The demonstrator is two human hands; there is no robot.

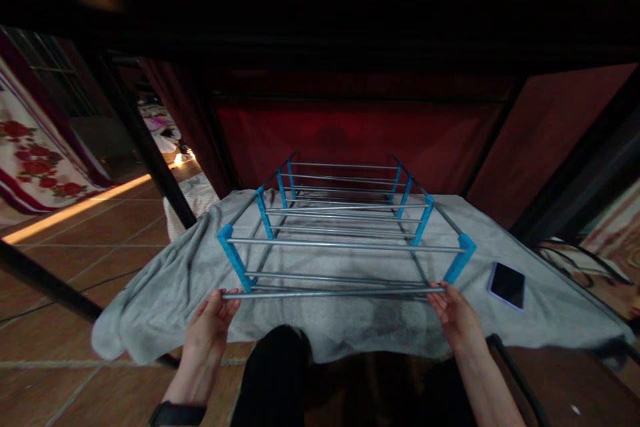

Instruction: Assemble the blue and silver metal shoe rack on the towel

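A metal rack of grey rods joined by blue plastic connectors lies on its side on a grey cloth that covers a low table. My left hand touches the left end of the nearest rod, fingers curled at it. My right hand is at that rod's right end, fingers against it just below a blue connector. Both hands sit at the near edge of the rack.
A dark phone lies on the cloth right of the rack. Red curtains hang behind the table. Black metal poles stand at the left over a tiled floor. A flowered cloth hangs far left.
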